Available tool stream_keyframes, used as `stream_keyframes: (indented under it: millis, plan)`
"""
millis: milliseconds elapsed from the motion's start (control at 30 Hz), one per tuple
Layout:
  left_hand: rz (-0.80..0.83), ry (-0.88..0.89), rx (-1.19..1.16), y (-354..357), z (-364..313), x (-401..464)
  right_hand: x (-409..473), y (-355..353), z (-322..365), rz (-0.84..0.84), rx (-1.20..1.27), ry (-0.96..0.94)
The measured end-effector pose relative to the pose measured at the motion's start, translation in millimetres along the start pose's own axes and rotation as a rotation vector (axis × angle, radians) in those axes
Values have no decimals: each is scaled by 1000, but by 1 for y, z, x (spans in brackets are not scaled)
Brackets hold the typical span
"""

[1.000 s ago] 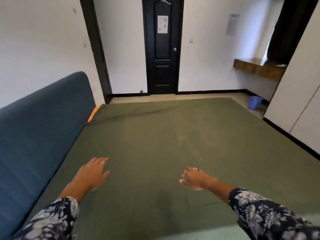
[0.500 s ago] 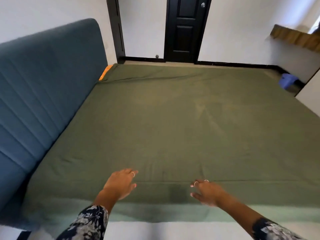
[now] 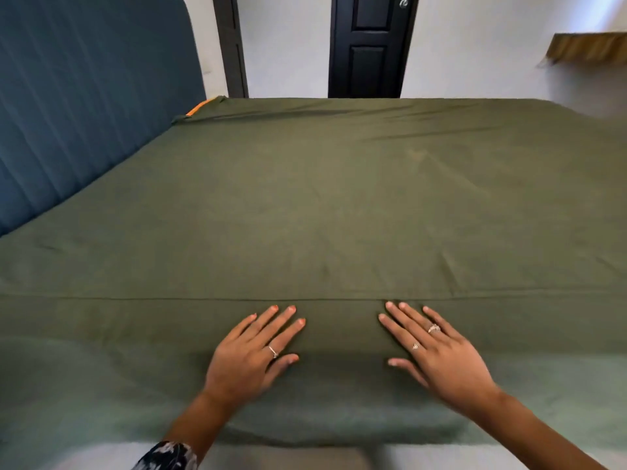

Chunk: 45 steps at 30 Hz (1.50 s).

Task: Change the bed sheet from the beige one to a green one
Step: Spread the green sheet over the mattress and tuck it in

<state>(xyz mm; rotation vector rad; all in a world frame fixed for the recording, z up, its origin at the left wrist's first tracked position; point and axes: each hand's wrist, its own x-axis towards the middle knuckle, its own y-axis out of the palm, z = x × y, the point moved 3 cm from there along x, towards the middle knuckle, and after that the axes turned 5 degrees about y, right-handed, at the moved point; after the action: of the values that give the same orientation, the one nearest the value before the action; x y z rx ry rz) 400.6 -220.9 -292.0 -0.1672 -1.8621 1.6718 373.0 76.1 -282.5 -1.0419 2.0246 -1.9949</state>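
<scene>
Green sheet (image 3: pixel 339 205) spread over whole bed, seam line running across near edge; blue headboard (image 3: pixel 84 106) at 10 o'clock; black door (image 3: pixel 369 45) at 12; wooden shelf (image 3: pixel 590 47) at 2, cut off by frame; orange corner (image 3: pixel 196 107) barely exposed at 11, identity unclear; two hands: left hand (image 3: pixel 247 361) and right hand (image 3: pixel 441 357) at 6, fingers straight, flat on sheet, grasping nothing; three rings counted.

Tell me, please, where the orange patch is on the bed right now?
In the head view, the orange patch peeks out at the bed's far left corner, between the blue headboard and the green sheet.
</scene>
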Motion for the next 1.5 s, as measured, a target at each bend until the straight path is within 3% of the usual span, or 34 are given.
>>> stream_keyframes:
  millis: [100, 200, 433, 567, 667, 767, 933, 1167, 1300, 1500]
  plan:
    - [-118, 23, 81, 6, -1, -3, -6, 2, 1, -155, -47, -38]
    - [-113, 93, 125, 3, -2, -4, -11, -1, 5, -252, 45, -28]
    - [-192, 99, 109, -1, -6, -6, -12, -5, 11, -245, 115, 3]
    - [-190, 160, 59, -3, -3, -19, -26, -10, 27, -331, 222, -19]
    - [-168, 176, 62, -4, -3, -28, -33, -6, 34, -365, 211, -17]
    - [-155, 139, 83, -8, -9, -25, -33, -7, 30, -295, 137, -24]
    - [-92, 159, 87, -10, -45, 12, -70, -24, -29, -236, 13, 109]
    - [-106, 396, 70, 16, -156, 109, -129, -54, -133, -259, -53, 367]
    - [-127, 423, 9, 26, -191, 137, -124, -54, -139, -273, -67, 317]
    - [-257, 427, -48, 22, -188, 133, -135, -57, -132, -353, -57, 257]
